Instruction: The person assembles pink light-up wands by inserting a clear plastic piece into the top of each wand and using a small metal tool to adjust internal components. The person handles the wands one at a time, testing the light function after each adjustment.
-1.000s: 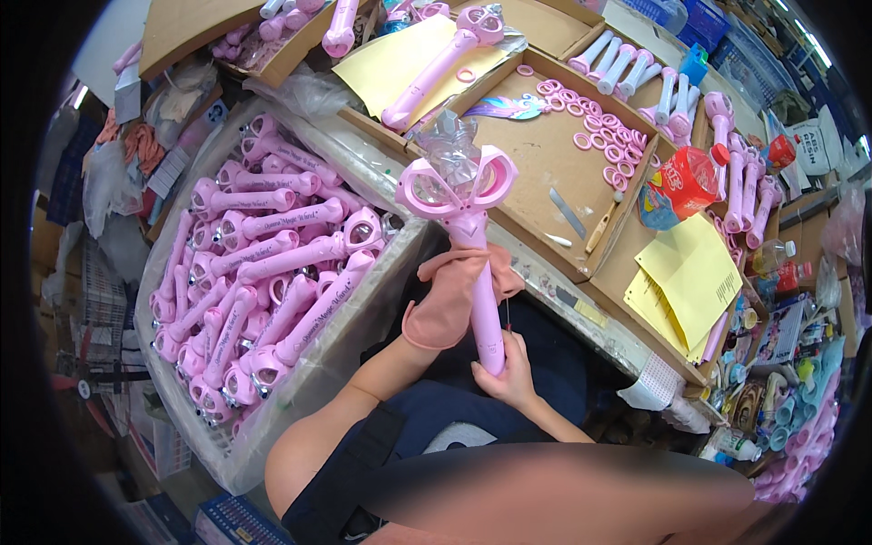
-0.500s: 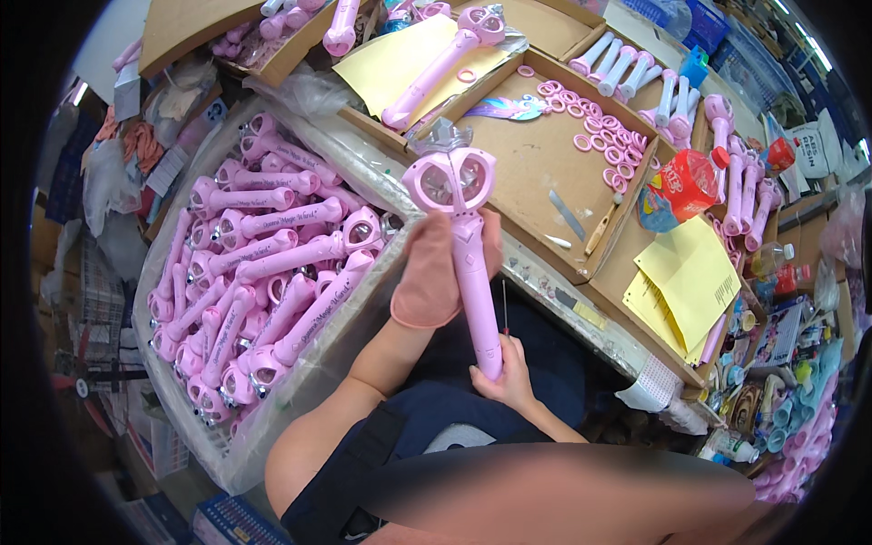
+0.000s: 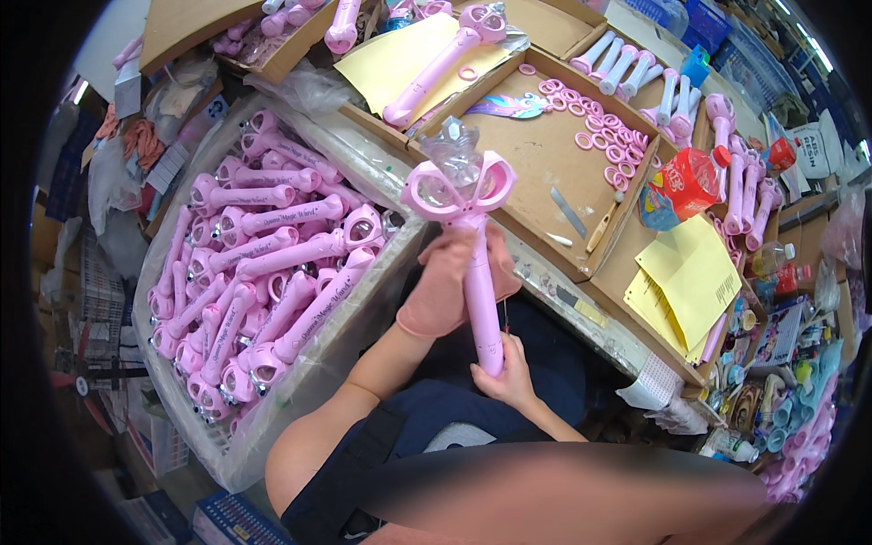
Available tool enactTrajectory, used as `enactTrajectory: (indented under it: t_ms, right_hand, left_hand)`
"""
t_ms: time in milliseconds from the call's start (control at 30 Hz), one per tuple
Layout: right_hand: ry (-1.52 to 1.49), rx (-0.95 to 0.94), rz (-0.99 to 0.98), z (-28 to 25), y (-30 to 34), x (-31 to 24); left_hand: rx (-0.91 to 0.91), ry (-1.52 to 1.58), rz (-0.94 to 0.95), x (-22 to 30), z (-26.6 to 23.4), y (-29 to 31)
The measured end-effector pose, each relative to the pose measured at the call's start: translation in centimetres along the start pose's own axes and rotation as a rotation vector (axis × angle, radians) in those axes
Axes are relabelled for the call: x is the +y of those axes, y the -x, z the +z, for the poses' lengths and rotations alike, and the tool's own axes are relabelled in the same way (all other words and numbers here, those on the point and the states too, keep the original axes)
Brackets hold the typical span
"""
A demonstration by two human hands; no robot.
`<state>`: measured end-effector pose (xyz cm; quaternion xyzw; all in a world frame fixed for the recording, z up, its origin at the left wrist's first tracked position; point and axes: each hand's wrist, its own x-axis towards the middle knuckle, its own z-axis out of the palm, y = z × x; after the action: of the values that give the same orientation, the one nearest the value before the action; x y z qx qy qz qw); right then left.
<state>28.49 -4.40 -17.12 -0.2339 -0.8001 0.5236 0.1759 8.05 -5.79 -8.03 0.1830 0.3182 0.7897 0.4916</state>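
Note:
A pink toy wand (image 3: 482, 300) stands nearly upright in front of me, with two open loops and a clear faceted ornament (image 3: 450, 150) at its top. My left hand (image 3: 434, 292), in a salmon-coloured glove, is closed around the wand just below its head. Bare, my right hand (image 3: 510, 377) grips the wand's lower end. A thin metal shaft (image 3: 506, 315) rises from the right hand beside the handle; its grip is mostly hidden by the fingers. To the left, a plastic-lined bin (image 3: 381, 272) holds many similar pink wands (image 3: 291, 216).
Beyond my hands, a cardboard tray (image 3: 509, 168) holds small pink rings (image 3: 607, 136), a blade (image 3: 569, 213) and a wooden-handled tool (image 3: 599, 232). Another wand (image 3: 431, 77) lies on yellow paper. At right are yellow sheets (image 3: 690, 282) and a red-labelled bottle (image 3: 681, 186).
The wand's head has tipped and turned, so its loops look flatter and more of the clear ornament shows. My left hand has shifted slightly right; the right hand stays at the lower end.

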Motion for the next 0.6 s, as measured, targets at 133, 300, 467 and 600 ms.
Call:
enactTrajectory:
  t_ms: [133,300,467,600]
  right_hand:
    - [-0.008,-0.042,-0.029,0.0,0.0,-0.1]
    - [0.069,0.019,-0.119,0.1,-0.2,0.1]
    - [0.043,0.009,-0.038,0.1,0.1,0.3]
    - [0.035,0.0,-0.016,0.1,0.2,0.3]
  left_hand:
    - [0.004,0.14,0.146,2.4,0.9,-1.4]
    - [0.226,0.141,0.084,1.4,1.5,-1.6]
    - [-0.03,0.126,-0.043,-0.5,0.9,-0.2]
    - [-0.089,0.083,-0.142,-0.9,0.8,0.3]
